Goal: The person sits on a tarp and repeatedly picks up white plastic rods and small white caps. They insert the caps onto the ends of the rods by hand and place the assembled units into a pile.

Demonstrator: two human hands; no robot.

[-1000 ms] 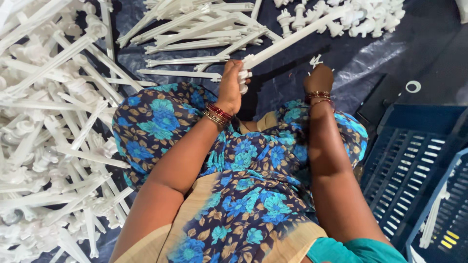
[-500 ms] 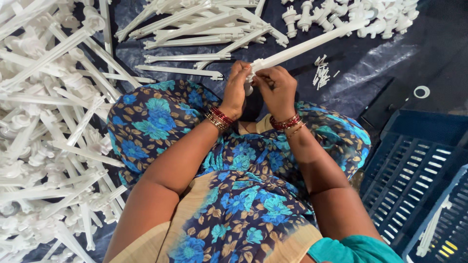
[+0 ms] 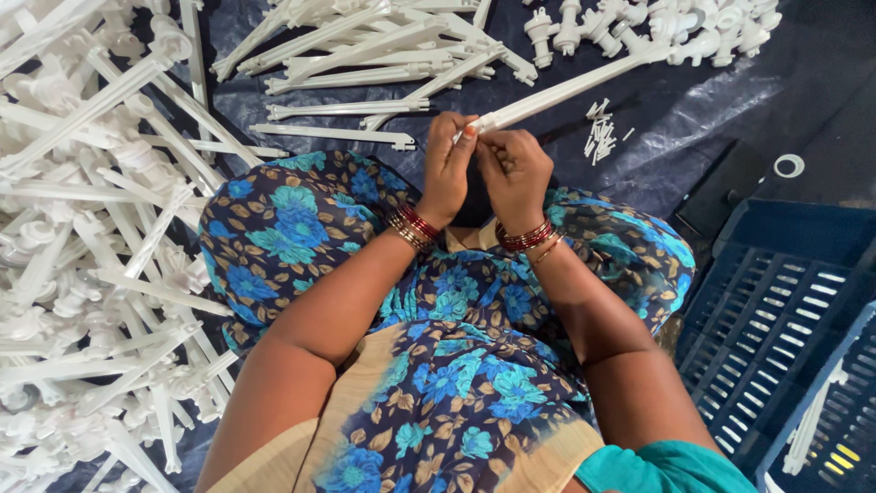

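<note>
From the head view I see my left hand and right hand side by side above my lap, fingers of both closed on the near end of a long white rod. Its long axis runs from my fingertips up and to the right, far end pointing at the top right corner of the dark sheet. I judge the work well short of done: a big heap fills the left edge, some small bits lie right of my hands, and the blue crate at right looks nearly empty.
</note>
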